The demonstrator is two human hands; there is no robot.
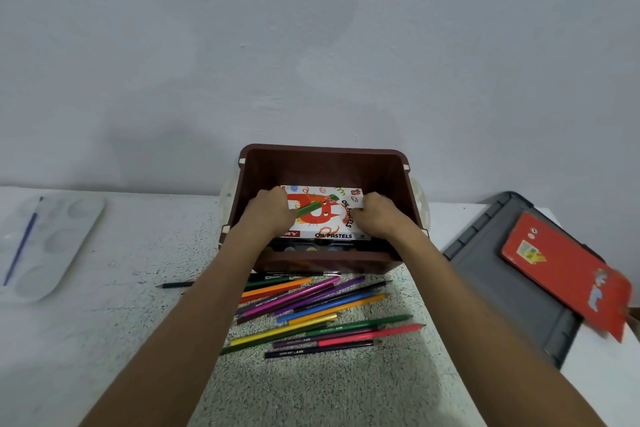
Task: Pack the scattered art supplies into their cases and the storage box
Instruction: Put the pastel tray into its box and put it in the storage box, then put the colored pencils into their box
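The oil pastels box (325,218) is white with an orange cat. Left hand (268,215) and right hand (375,218) grip its ends.

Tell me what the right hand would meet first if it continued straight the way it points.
The right hand grips the white cardboard oil pastels box; beyond it, probably the far wall of the brown plastic storage box, though depth is unclear.

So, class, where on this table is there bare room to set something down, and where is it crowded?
Bare table lies between the paint palette and the storage box, and at the near edge, this side of the coloured pencils. Crowded: the pencil heap before the box, and the right side, taken by the grey lid under the red case.
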